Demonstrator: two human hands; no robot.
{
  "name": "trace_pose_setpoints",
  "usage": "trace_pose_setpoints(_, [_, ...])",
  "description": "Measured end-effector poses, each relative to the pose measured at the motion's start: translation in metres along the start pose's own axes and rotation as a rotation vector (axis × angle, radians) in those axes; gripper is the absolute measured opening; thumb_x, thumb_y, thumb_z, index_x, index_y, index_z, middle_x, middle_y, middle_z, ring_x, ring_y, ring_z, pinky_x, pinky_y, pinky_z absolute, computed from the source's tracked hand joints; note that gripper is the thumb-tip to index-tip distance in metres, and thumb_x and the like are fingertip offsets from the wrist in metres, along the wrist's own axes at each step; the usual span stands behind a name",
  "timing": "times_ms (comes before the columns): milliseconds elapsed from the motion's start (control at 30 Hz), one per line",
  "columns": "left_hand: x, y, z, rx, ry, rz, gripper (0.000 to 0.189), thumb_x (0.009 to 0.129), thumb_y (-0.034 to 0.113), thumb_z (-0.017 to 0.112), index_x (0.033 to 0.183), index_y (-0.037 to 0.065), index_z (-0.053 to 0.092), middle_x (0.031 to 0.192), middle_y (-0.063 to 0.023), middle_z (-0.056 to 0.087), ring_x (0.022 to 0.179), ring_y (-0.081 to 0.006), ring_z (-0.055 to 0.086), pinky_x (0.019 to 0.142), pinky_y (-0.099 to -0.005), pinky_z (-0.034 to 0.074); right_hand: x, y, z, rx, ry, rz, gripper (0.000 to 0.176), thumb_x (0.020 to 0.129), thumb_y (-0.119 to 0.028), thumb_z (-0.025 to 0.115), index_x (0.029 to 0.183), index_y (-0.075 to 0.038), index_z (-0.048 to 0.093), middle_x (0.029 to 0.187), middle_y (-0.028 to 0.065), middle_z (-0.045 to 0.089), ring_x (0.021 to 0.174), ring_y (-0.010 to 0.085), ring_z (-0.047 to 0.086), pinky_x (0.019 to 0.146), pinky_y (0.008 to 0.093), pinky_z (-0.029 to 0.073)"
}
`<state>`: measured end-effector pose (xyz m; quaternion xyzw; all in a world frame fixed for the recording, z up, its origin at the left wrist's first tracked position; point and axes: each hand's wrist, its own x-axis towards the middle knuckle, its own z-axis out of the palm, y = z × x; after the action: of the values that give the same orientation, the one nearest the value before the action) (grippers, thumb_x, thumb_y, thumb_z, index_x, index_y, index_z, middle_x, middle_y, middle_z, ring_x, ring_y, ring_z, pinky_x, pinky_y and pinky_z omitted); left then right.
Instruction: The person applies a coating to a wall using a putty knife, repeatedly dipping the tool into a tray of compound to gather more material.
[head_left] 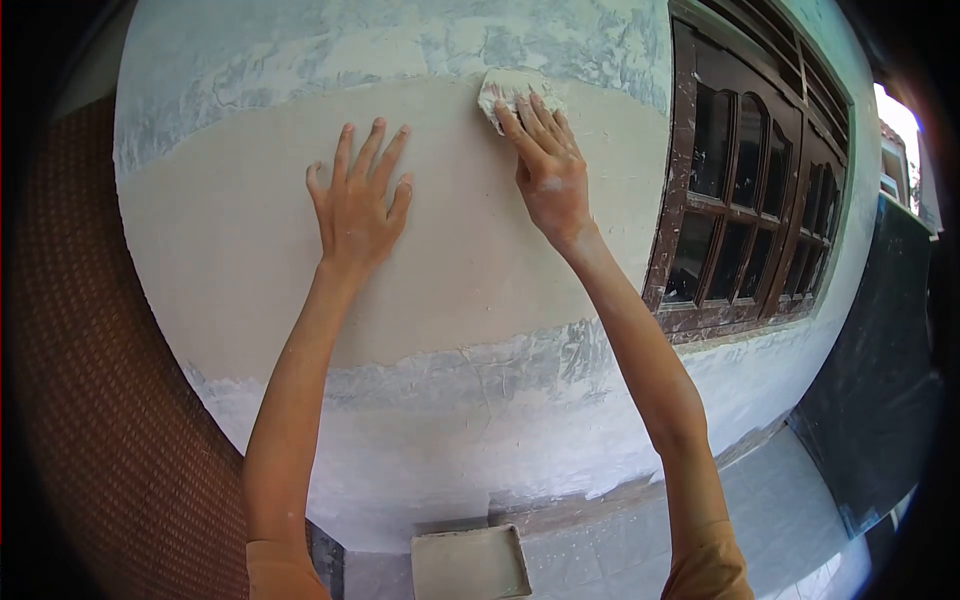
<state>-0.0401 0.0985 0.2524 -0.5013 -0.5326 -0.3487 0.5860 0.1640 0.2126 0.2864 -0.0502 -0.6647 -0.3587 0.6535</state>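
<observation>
Flat against the wall (pixel 440 230), my left hand (pixel 360 205) has its fingers spread and holds nothing. My right hand (pixel 550 170), higher and to the right, presses a whitish, plaster-smeared cloth or pad (pixel 520 95) to the wall with its fingers. That pad sits at the upper edge of a smooth beige band, where it meets a patchy grey-white area. Both arms reach up from the bottom of the view. The underside of the pad is hidden against the wall.
A brown wooden window (pixel 745 180) with small panes is on the right. Brown woven matting (pixel 110 350) runs down the left side. A shallow rectangular tray (pixel 521 562) lies below on the tiled floor (pixel 620 545). A dark panel (pixel 880 360) stands at far right.
</observation>
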Motion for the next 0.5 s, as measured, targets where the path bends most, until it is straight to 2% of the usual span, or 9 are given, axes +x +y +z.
trace_pose_setpoints(100, [0.0,0.003,0.001,0.042,0.016,0.001,0.053,0.091,0.032,0.053,0.143,0.028,0.045,0.149,-0.0015,0.042,0.139,-0.0272,0.032,0.101,-0.0592,0.024,-0.008,0.006,0.005,-0.049,-0.079,-0.025,0.061,0.077,0.006,0.056,0.134,-0.015,0.054,0.131,0.0147,0.058,0.13,0.0322,0.047,0.109,0.0486,0.036])
trace_pose_setpoints(167, [-0.001,0.004,0.001,0.056,0.025,-0.008,0.053,0.09,0.032,0.054,0.143,0.028,0.045,0.147,-0.0013,0.045,0.13,-0.0252,0.041,0.098,-0.0559,0.026,-0.013,0.003,0.005,-0.04,-0.118,-0.023,0.059,0.078,0.004,0.055,0.135,-0.016,0.054,0.132,0.0141,0.057,0.131,0.0318,0.046,0.111,0.0479,0.035])
trace_pose_setpoints(200, [0.0,0.005,0.001,0.054,0.023,-0.007,0.053,0.09,0.032,0.054,0.143,0.028,0.045,0.147,-0.0013,0.045,0.13,-0.0252,0.041,0.098,-0.0559,0.026,-0.016,0.002,0.003,-0.034,-0.159,-0.014,0.058,0.08,0.003,0.054,0.135,-0.016,0.053,0.133,0.0143,0.056,0.132,0.0316,0.046,0.111,0.0476,0.034])
trace_pose_setpoints(367, [0.002,0.011,0.0,0.066,0.033,-0.052,0.054,0.091,0.032,0.054,0.144,0.026,0.045,0.141,0.0014,0.051,0.109,-0.0211,0.048,0.094,-0.0507,0.026,-0.042,-0.012,-0.022,0.011,-0.303,0.022,0.055,0.082,-0.001,0.054,0.135,-0.016,0.054,0.136,0.0146,0.054,0.132,0.031,0.045,0.111,0.0473,0.033])
trace_pose_setpoints(433, [0.004,0.012,-0.006,0.047,0.014,-0.058,0.054,0.091,0.03,0.055,0.143,0.025,0.045,0.139,0.0,0.053,0.106,-0.0213,0.049,0.093,-0.0493,0.026,-0.045,-0.018,-0.038,-0.001,-0.273,-0.055,0.052,0.079,0.004,0.057,0.128,-0.014,0.059,0.128,0.0146,0.06,0.125,0.0292,0.053,0.106,0.0442,0.041])
trace_pose_setpoints(467, [0.005,0.012,-0.01,0.029,-0.009,-0.064,0.054,0.091,0.029,0.055,0.143,0.023,0.045,0.138,-0.0013,0.054,0.103,-0.0214,0.049,0.093,-0.048,0.027,-0.041,-0.016,-0.044,-0.001,-0.274,-0.057,0.052,0.079,0.004,0.057,0.128,-0.014,0.059,0.128,0.0146,0.06,0.125,0.0292,0.053,0.106,0.0442,0.041])
trace_pose_setpoints(500, [0.007,0.011,-0.016,0.028,-0.01,-0.066,0.054,0.091,0.029,0.055,0.143,0.023,0.045,0.138,-0.0013,0.054,0.103,-0.0214,0.049,0.093,-0.048,0.027,-0.035,-0.015,-0.053,0.105,-0.145,-0.02,0.05,0.078,0.006,0.058,0.124,-0.012,0.062,0.123,0.0145,0.063,0.119,0.0286,0.058,0.1,0.0418,0.046])
